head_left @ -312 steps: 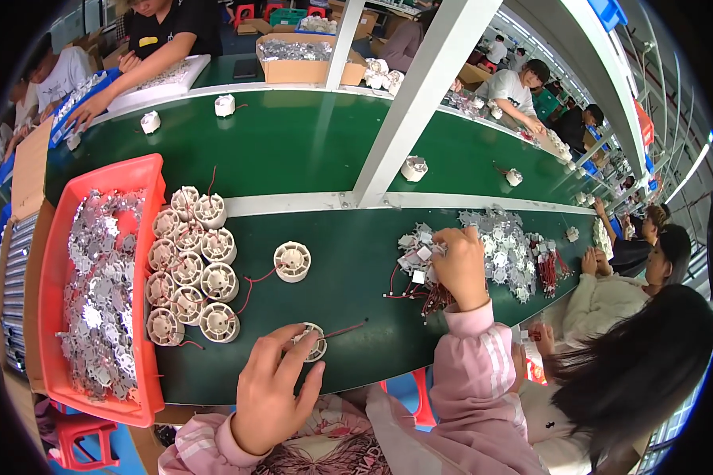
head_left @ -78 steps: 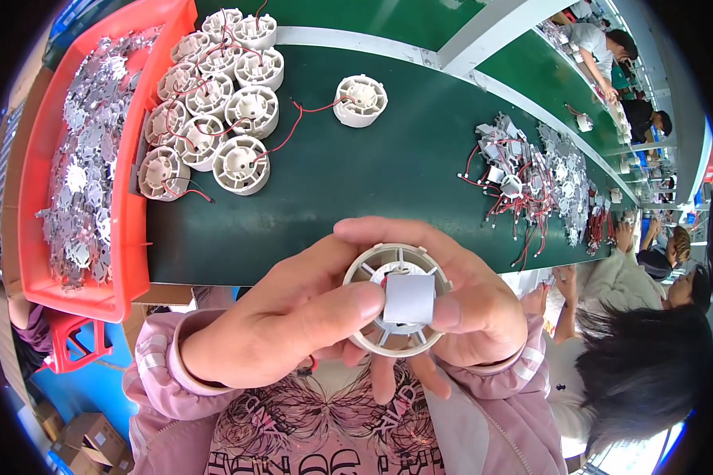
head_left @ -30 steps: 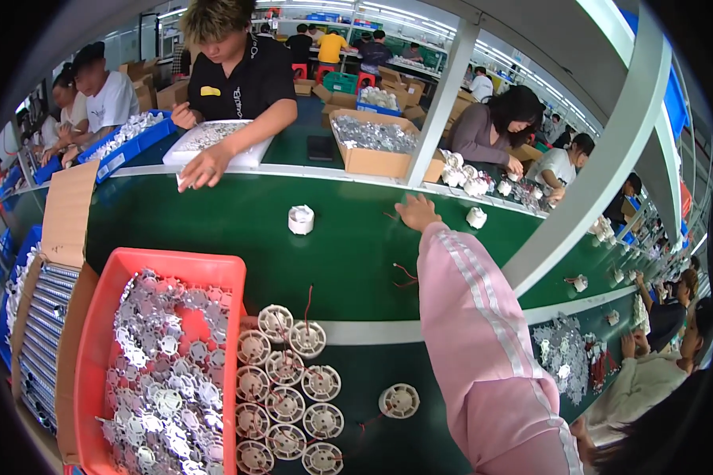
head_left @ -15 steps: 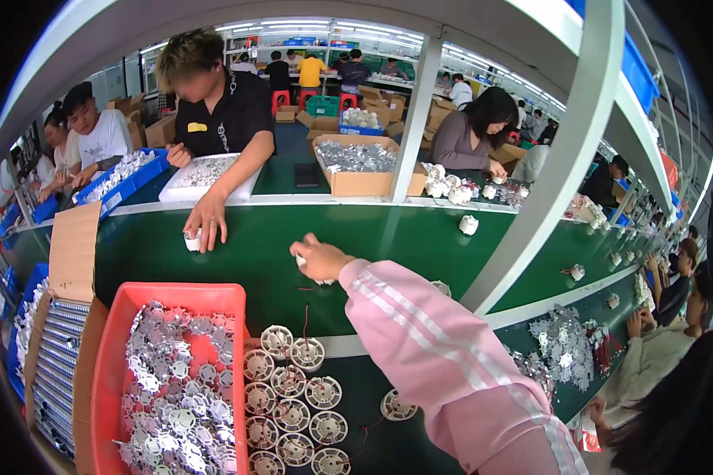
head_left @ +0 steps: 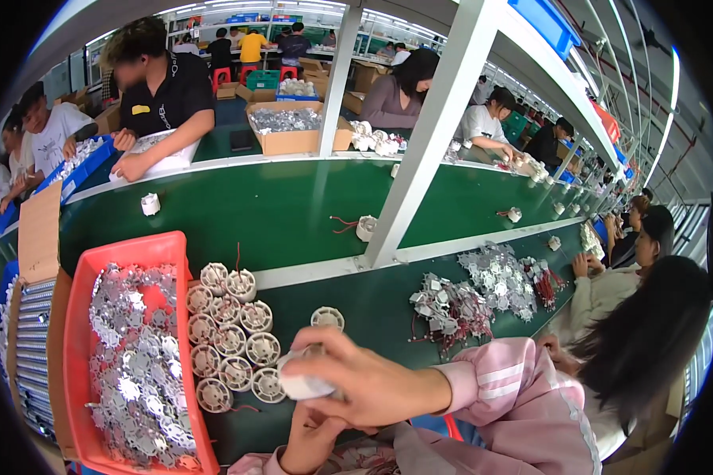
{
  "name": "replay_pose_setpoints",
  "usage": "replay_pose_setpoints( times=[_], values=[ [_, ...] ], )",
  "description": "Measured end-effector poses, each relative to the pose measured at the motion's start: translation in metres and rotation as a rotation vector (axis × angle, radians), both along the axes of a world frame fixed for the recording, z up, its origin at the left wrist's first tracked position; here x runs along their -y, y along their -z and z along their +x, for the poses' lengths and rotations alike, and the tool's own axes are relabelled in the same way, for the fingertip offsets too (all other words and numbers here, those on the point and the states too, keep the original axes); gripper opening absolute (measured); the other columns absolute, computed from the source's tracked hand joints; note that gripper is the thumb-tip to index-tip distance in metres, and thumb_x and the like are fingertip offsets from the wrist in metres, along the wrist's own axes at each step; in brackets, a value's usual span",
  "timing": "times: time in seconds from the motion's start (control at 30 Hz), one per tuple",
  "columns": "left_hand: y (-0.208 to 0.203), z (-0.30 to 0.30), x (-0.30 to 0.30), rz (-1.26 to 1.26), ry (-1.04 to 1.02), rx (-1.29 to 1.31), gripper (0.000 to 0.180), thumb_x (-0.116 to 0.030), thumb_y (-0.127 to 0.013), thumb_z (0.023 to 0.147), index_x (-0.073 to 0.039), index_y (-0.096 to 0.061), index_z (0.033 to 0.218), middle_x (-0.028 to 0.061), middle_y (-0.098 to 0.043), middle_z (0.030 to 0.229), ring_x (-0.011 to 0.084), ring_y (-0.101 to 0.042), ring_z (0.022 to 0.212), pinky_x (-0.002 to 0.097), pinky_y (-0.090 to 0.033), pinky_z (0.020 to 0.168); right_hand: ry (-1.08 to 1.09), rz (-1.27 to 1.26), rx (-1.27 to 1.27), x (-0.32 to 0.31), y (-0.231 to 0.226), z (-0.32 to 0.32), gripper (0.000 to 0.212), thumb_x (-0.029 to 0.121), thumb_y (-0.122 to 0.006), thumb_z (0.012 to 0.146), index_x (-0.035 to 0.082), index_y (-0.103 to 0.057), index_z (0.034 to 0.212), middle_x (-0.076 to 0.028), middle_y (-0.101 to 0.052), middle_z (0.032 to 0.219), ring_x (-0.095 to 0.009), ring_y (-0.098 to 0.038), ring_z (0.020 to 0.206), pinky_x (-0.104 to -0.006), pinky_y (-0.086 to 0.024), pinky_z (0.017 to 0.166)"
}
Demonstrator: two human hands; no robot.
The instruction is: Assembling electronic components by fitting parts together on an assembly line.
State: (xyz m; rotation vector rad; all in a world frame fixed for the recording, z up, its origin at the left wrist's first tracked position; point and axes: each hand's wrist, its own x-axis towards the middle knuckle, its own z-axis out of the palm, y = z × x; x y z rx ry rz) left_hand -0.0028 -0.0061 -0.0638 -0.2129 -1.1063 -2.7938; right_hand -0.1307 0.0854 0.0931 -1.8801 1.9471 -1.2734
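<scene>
The right hand (head_left: 376, 388) has its grip round a blurred white housing (head_left: 303, 385) above the green counter (head_left: 380, 317), beside similar housings (head_left: 230, 339), I cannot tell the grip of the left hand (head_left: 313, 439) just below, and pale lettering (head_left: 163, 112) and a yellow patch (head_left: 141, 110) mark a co-worker's black shirt (head_left: 184, 93).

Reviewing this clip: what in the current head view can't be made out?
Held white housing: head view; blurred, and the right hand covers part.
Left hand: head view; partly hidden behind the right hand, so its grip is unclear.
Far worker in yellow: head view; too small to tell what the hands do.
</scene>
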Motion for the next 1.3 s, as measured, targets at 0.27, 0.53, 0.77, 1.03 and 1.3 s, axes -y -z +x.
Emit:
replay_pose_setpoints(
  times=[0.27, 0.53, 0.77, 1.03, 1.3],
  values=[
    [-0.067, 0.001, -0.013, -1.323, -0.6, 0.131, 0.046, -0.008, -0.069, 0.08, -0.002, -0.052, 0.123, 0.0178, -0.055, 0.108, 0.0275, -0.063, 0.087, 0.0317, -0.053, 0.065, 0.486, -0.241, 0.567, -0.036, 0.048, -0.025, 0.062, -0.011, -0.07, 0.068, 0.008, -0.045, 0.122, -0.008, -0.041, 0.12, -0.016, -0.053, 0.102, -0.0292, -0.047, 0.086],
    [-0.069, 0.003, -0.021, -1.728, -0.409, 0.116, 0.05, -0.014, -0.069, 0.081, -0.004, -0.051, 0.126, 0.0187, -0.051, 0.114, 0.0368, -0.058, 0.092, 0.0388, -0.051, 0.074, 0.594, -0.063, 0.6, -0.053, 0.155, -0.099, 0.068, -0.009, -0.07, 0.066, 0.005, -0.044, 0.127, -0.011, -0.045, 0.124, -0.021, -0.051, 0.111, -0.0318, -0.044, 0.092],
    [-0.057, 0.007, -0.017, -1.462, -0.538, 0.187, 0.04, -0.016, -0.063, 0.086, 0.001, -0.051, 0.121, 0.0222, -0.055, 0.1, 0.0383, -0.059, 0.078, 0.042, -0.051, 0.067, 0.204, 0.122, 0.043, -0.063, 0.068, -0.007, 0.079, 0.008, -0.077, 0.061, 0.003, -0.043, 0.131, -0.016, -0.045, 0.13, -0.035, -0.035, 0.129, -0.0417, -0.029, 0.107],
    [-0.056, 0.01, -0.001, -1.572, -0.33, 0.3, 0.015, -0.01, -0.061, 0.086, 0.003, -0.056, 0.082, 0.0169, -0.057, 0.079, 0.0394, -0.056, 0.077, 0.0443, -0.044, 0.062, 0.275, 0.287, -0.09, -0.066, 0.095, 0.026, 0.071, 0.011, -0.078, 0.065, -0.001, -0.047, 0.128, -0.016, -0.047, 0.126, -0.035, -0.047, 0.113, -0.0417, -0.041, 0.094],
    [-0.039, 0.014, -0.007, -1.864, -0.467, 0.192, 0.018, -0.016, -0.068, 0.079, -0.004, -0.055, 0.075, 0.0119, -0.056, 0.081, 0.0316, -0.054, 0.081, 0.0432, -0.042, 0.069, 0.288, 0.157, -0.017, -0.077, 0.094, 0.021, 0.061, 0.009, -0.077, 0.066, -0.001, -0.053, 0.121, -0.015, -0.053, 0.119, -0.033, -0.053, 0.102, -0.0396, -0.046, 0.086]
  ],
)
